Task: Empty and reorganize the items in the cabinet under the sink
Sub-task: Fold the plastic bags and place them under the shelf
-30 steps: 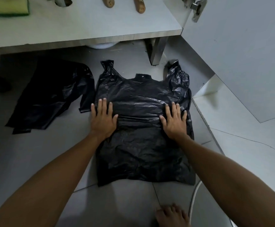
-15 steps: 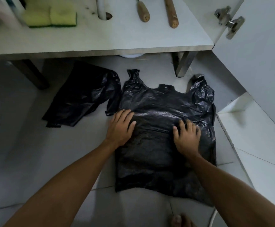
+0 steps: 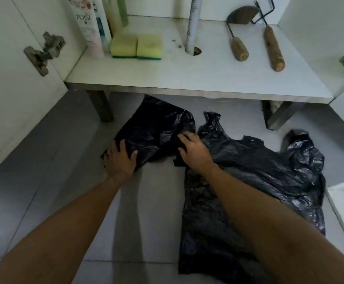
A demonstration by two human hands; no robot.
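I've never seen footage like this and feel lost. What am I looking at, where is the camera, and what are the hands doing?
There is no machine here: a person wears a camera on their head, looking forward and down at their own arms. Ahead is an open cabinet shelf holding two yellow sponges, bottles, a pipe and two wooden-handled tools. On the tiled floor lie two black plastic bags. The left hand presses on the smaller bag; the right hand reaches its fingers onto that bag's edge, with the arm crossing the larger bag. Nothing is lifted.
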